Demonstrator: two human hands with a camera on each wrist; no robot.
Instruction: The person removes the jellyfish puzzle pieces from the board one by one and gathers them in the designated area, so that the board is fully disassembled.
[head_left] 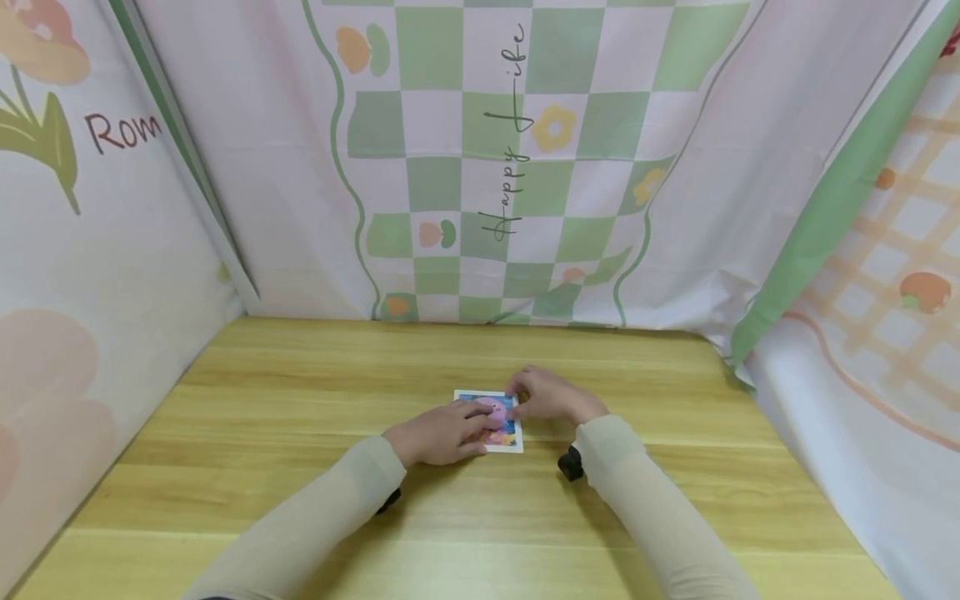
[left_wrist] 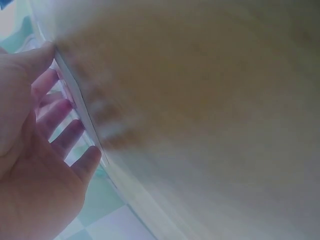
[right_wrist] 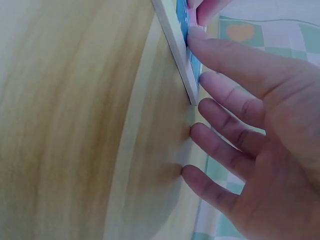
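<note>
Left hand: the left hand (head_left: 442, 435) comes in from 8 o'clock, fingers spread and laid on the picture (head_left: 512, 428), thumb at its near edge; not clamped.
Right hand: the right hand (head_left: 551, 396) comes in from 4 o'clock, thumb on the face at the picture's 3 o'clock edge, fingers apart from it about the 1 o'clock corner, the lower fingertips at the table (head_left: 300, 375).
Picture: lying mid-table between the hands; white border, blue ground, a round pink figure (head_left: 498, 410) with dark facial marks, yellow-orange shapes toward 5 o'clock; a pale, thickish edge in the right wrist view.
Covered: most of the picture's 9 o'clock side, under the left hand.
Hard to read: the left wrist view is hazy, with the picture nearly edge-on; the yellow-orange shapes are too small to name.
Sleeves: pale, cut off by the frame's bottom, a black device (head_left: 572, 465) below the right cuff.
Cloth: green-and-white checked cloth (head_left: 555, 187) at 12 o'clock, reading "Happy Life" sideways.
</note>
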